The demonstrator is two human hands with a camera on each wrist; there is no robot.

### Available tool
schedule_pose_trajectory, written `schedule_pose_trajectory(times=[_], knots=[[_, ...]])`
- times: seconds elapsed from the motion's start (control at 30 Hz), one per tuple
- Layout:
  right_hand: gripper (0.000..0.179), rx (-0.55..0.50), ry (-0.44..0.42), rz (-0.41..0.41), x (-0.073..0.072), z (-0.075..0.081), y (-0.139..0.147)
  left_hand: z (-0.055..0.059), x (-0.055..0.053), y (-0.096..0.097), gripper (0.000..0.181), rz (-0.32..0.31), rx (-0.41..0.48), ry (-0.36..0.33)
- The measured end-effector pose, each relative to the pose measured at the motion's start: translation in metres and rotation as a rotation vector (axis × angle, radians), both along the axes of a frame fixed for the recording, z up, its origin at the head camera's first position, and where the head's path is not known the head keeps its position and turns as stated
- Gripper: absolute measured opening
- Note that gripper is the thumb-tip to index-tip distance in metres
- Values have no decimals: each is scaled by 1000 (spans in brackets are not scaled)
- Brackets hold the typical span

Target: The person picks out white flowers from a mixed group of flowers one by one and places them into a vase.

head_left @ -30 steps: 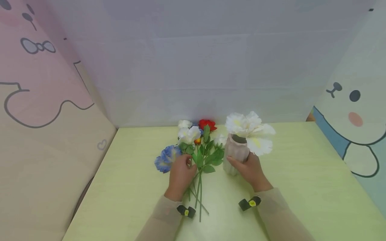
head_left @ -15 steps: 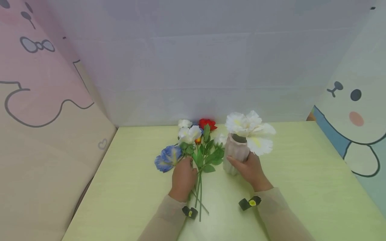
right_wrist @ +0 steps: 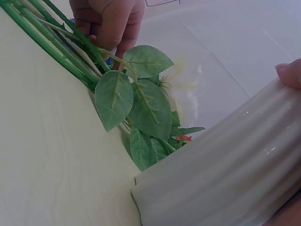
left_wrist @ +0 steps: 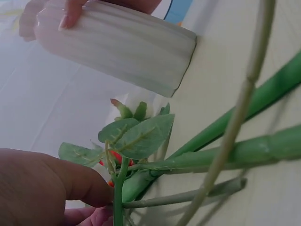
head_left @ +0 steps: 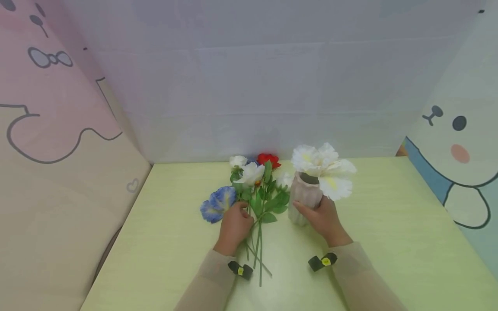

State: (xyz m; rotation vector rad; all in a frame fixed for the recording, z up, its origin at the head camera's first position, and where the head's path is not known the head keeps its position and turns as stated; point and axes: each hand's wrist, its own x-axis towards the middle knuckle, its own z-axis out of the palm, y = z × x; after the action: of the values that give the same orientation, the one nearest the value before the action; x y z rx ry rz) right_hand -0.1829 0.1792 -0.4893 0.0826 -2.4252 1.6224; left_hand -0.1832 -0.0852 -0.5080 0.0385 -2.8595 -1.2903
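Slightly left of the table's middle, my left hand [head_left: 235, 226] curls its thumb and fingers around a thin green stem [left_wrist: 120, 193]. The stem seems to belong to a white flower [head_left: 250, 174] just above the hand. My right hand [head_left: 324, 219] grips a pale ribbed vase [head_left: 305, 194] from its right side, thumb across the front. A large white flower [head_left: 332, 172] with yellow centres stands in the vase and leans right over its rim. Beside the left hand lies a blue flower [head_left: 218, 204]. The left fingertips are partly hidden in the head view.
Further flowers lie in a loose bunch: a red one [head_left: 268, 160], a white one [head_left: 238, 161] behind, and another white one [head_left: 285, 180] near the vase. Green leaves [head_left: 277, 202] and crossing stems [head_left: 260, 259] spread on the pale yellow table [head_left: 175, 242]. A whitish wall [head_left: 256, 86] closes the back.
The left hand first reached in, then drew back slightly left. The white flower above it shifted right and turned. The right hand and vase stay in place.
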Motion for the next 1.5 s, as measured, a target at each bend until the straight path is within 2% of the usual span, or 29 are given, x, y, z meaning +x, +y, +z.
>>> schedule_pose_trajectory(times=[0.2, 0.5, 0.77, 0.93, 1.07, 1.5], knots=[[32, 3, -8, 2, 0, 1, 0, 1, -3, -6, 46, -1, 121, -73], [34, 4, -15, 2, -1, -1, 0, 8, -2, -10, 34, -17, 191, -77], [35, 2, -13, 2, -2, -3, 1, 12, -2, -12, 23, 23, 225, -84], [34, 1, -4, 6, -2, -4, 2, 9, -7, -15, 25, 41, 223, -39], [34, -2, -5, 11, -3, -5, 2, 11, -7, -17, 28, 40, 242, 17], [35, 2, -2, 16, -3, -5, 2, 18, -5, -17, 27, 67, 304, 96]])
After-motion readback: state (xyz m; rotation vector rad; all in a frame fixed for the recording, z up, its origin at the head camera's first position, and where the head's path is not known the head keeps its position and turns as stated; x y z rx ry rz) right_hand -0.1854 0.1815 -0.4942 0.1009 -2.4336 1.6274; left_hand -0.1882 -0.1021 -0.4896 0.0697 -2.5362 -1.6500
